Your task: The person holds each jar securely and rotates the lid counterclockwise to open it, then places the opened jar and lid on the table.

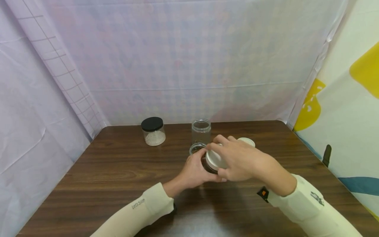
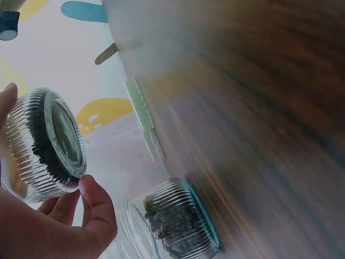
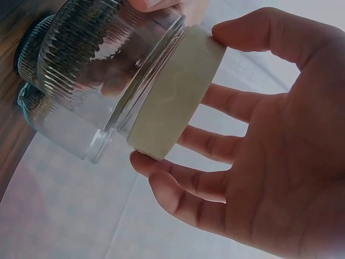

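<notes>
My left hand (image 1: pixel 193 169) grips a ribbed clear glass jar (image 2: pixel 46 143) with dark contents, raised off the table in the left wrist view. On its mouth sits a cream-white lid (image 3: pixel 175 94), slightly tilted in the right wrist view. The right hand (image 1: pixel 241 159) holds this lid by its rim, thumb on one side and fingers on the other. Just behind the left hand stands a second ribbed jar (image 2: pixel 178 221), uncovered, with dark pieces inside. The head view hides most of the held jar behind both hands.
Farther back stands a clear open jar (image 1: pixel 201 134). At the back left is a jar with a black lid (image 1: pixel 152 124) and white contents. Another white lid (image 1: pixel 248 142) lies behind the right hand on the brown wooden table (image 1: pixel 118 177). Cloth (image 1: pixel 177 59) hangs behind the table.
</notes>
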`<state>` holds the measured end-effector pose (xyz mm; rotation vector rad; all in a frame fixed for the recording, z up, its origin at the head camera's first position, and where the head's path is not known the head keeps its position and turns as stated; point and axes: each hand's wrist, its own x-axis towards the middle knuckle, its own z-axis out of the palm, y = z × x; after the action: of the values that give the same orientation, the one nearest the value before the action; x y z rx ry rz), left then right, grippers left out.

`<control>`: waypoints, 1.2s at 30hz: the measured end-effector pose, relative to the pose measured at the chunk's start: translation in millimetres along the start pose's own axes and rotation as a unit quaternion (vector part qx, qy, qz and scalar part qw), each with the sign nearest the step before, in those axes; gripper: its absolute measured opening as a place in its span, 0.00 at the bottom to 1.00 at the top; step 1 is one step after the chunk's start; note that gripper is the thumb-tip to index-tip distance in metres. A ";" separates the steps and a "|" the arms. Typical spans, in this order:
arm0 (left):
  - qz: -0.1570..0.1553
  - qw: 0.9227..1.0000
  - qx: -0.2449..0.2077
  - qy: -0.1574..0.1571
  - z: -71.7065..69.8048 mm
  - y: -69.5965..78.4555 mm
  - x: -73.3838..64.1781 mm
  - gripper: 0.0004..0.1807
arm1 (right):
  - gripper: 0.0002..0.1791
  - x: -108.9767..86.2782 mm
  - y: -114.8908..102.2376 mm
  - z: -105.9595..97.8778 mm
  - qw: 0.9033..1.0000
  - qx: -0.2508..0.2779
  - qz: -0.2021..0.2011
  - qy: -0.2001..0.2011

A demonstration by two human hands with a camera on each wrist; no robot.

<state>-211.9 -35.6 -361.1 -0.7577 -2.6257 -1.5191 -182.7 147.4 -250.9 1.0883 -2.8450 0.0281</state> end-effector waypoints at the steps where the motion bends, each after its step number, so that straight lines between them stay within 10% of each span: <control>1: -0.002 1.000 0.000 0.000 0.0 -0.2 -0.2 0.51 | 0.35 -0.3 0.1 -0.4 1.000 0.002 -0.002 0.001; 16: -0.003 1.000 -0.025 0.019 -8.7 -1.2 -1.3 0.45 | 0.37 -8.0 20.3 -20.0 0.997 0.064 0.008 0.047; 25: 0.008 0.998 -0.029 0.062 -44.9 11.0 7.6 0.41 | 0.38 1.2 68.3 -14.4 0.989 0.077 0.091 0.090; 36: -0.043 0.985 -0.036 0.161 -89.0 17.9 18.2 0.44 | 0.39 -0.3 122.5 10.3 0.977 0.101 0.183 0.037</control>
<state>-240.4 -94.0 -295.1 -0.3662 -2.4028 -1.6088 -265.0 238.4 -259.2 0.5571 -2.9784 0.3817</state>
